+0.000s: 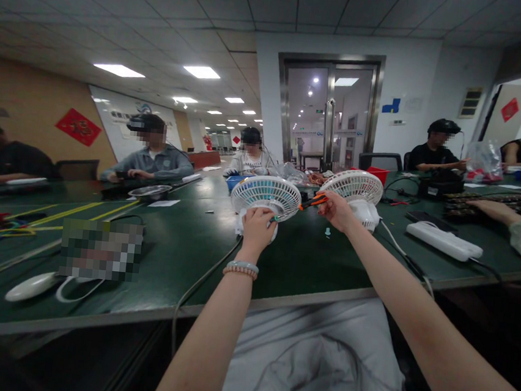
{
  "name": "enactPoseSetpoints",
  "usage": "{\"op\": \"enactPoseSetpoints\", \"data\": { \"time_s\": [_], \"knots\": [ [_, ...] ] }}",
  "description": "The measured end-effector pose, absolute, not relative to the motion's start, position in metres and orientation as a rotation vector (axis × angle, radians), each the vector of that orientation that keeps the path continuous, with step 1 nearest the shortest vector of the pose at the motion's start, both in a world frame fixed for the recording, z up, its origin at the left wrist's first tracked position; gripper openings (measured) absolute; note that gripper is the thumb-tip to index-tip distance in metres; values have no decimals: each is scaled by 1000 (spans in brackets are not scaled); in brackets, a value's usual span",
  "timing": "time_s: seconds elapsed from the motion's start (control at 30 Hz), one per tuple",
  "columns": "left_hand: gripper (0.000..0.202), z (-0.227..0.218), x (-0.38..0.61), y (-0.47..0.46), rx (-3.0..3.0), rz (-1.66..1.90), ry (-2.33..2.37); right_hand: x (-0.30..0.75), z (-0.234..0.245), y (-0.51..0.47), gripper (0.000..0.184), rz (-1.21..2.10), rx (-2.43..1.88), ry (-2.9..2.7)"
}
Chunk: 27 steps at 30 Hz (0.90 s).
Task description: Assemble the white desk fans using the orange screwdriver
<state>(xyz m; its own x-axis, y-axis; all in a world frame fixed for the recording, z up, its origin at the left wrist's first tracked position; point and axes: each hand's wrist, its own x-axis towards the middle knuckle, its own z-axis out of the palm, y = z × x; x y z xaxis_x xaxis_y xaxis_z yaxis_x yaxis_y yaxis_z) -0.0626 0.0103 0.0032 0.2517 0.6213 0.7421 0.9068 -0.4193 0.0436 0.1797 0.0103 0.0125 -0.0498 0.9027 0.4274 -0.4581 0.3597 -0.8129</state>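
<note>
Fingers of the left hand [256, 227] clench the neck of a small white fan [266, 195], holding it upright over the green surface [167, 248], seemingly to steady its grille for the orange-handled tool [314, 201] gripped in the right hand [335, 211] beside it.

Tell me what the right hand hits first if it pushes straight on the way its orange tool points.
Probably the near fan, which the left hand grips from below: the right hand aims its orange tool leftward at that grille's edge. Depth is unclear, so it may pass just behind.
</note>
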Motion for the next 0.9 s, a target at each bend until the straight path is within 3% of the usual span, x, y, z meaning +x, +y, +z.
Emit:
{"op": "enactPoseSetpoints", "data": {
  "time_s": [0.17,0.6,0.9],
  "knots": [
    [21,2,-63,12,-2145,-1003,-1395,184,13,11,25,1335,-445,-1056],
    [21,2,-63,13,-2124,-964,-1377,183,8,17,22,1147,-491,-1083],
    [22,2,-63,14,-2131,-965,-1383,184,14,9,20,1294,-425,-1052]
  ]
}}
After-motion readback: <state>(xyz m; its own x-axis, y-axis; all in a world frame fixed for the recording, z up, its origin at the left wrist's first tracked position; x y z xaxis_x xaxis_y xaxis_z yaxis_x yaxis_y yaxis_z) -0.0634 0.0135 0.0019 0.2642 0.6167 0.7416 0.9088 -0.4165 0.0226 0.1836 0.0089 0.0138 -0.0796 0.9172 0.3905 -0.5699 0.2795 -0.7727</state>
